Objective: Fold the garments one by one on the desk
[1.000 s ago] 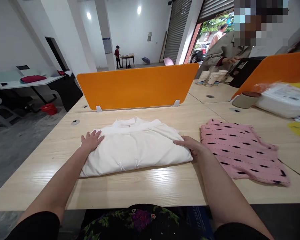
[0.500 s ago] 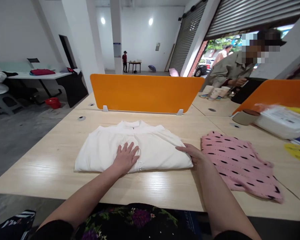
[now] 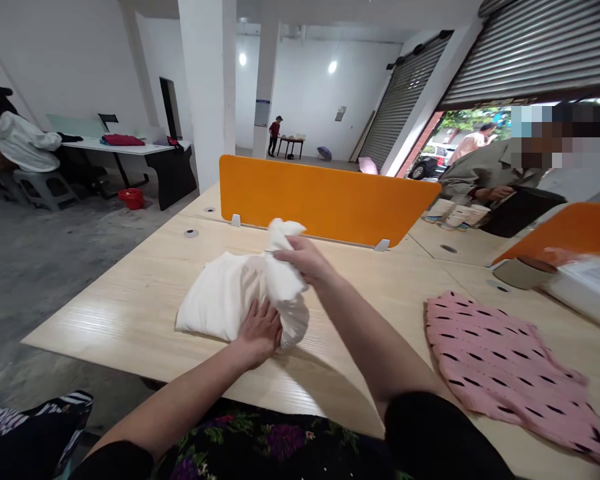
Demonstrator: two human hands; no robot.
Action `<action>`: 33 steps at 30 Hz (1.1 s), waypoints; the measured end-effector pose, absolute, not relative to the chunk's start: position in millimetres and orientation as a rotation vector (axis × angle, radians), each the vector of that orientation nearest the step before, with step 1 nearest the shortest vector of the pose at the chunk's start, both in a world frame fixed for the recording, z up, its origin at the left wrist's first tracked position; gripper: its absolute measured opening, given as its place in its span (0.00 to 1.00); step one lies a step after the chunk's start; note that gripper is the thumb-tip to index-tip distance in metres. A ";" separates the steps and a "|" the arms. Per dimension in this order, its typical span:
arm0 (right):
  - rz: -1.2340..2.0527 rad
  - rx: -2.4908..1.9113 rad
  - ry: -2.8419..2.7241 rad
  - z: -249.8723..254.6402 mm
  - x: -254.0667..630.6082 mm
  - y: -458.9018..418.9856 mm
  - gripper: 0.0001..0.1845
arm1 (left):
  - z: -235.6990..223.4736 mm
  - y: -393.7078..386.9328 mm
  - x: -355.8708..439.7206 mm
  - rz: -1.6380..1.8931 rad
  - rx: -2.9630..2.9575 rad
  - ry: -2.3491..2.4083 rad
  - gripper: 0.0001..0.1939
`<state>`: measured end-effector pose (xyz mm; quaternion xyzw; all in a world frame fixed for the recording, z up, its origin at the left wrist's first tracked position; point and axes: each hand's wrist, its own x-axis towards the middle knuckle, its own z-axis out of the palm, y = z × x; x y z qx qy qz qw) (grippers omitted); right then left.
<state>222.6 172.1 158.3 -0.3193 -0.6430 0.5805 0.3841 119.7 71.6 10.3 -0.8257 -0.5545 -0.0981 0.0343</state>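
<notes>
A white shirt (image 3: pixel 217 293) lies on the pale wooden table (image 3: pixel 145 293) in front of me, its right part lifted and turned up toward the left. My left hand (image 3: pixel 260 331) rests on the cloth near its front edge, fingers spread. Gripping the raised part, my right hand (image 3: pixel 305 259) has thumb and fingers closed round the fabric above the table. The collar is hidden in the folds. Right of the shirt, apart from both hands, lies a folded pink garment (image 3: pixel 505 360) with black marks.
An orange divider (image 3: pixel 325 200) stands behind the shirt. Paper cups (image 3: pixel 460 215), a roll of tape (image 3: pixel 523 272) and a white plastic pack (image 3: pixel 587 287) are at right. A co-worker in a grey-green jacket (image 3: pixel 485 167) handles a dark object there. Another person (image 3: pixel 23 140) sits far left.
My right hand has lifted the shirt's right side and carried it up and leftward over the middle. My left hand stays pressed on the cloth. The view has swung a little left.
</notes>
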 end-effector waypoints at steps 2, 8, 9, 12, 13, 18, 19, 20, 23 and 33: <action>1.462 -0.792 -1.710 138.7 169.9 165.1 0.15 | 11.8 71.9 118.6 -0.273 -2.547 -1.729 0.23; 1.040 -0.980 -2.272 95.3 128.8 160.3 0.22 | 14.4 63.1 106.1 -0.320 -2.586 -1.697 0.27; 0.877 -0.981 -2.375 93.7 135.2 163.2 0.23 | 15.3 61.6 103.7 -0.307 -2.615 -1.687 0.27; 0.500 -0.997 -2.745 87.2 151.3 166.9 0.30 | 17.2 58.5 97.9 -0.244 -2.676 -1.690 0.26; 0.407 -1.035 -2.844 82.8 152.4 164.5 0.31 | 17.1 57.2 95.5 -0.204 -2.717 -1.657 0.26; 0.128 -1.478 -2.799 61.4 134.9 131.8 0.34 | 14.0 40.4 71.3 0.013 -2.931 -1.382 0.25; 0.137 -1.538 -2.776 62.6 133.4 126.8 0.35 | 14.9 35.0 64.2 0.018 -2.950 -1.359 0.25; 0.174 -1.550 -2.786 66.3 134.9 124.3 0.35 | 16.6 29.1 56.7 -0.002 -2.966 -1.348 0.25; 0.459 -1.352 -2.904 86.3 158.6 133.1 0.34 | 26.3 8.7 32.3 -0.231 -3.023 -1.464 0.24; 0.280 -1.108 -2.614 90.3 217.7 162.2 0.27 | 43.8 -52.6 -11.4 -2.070 -1.509 -2.596 0.23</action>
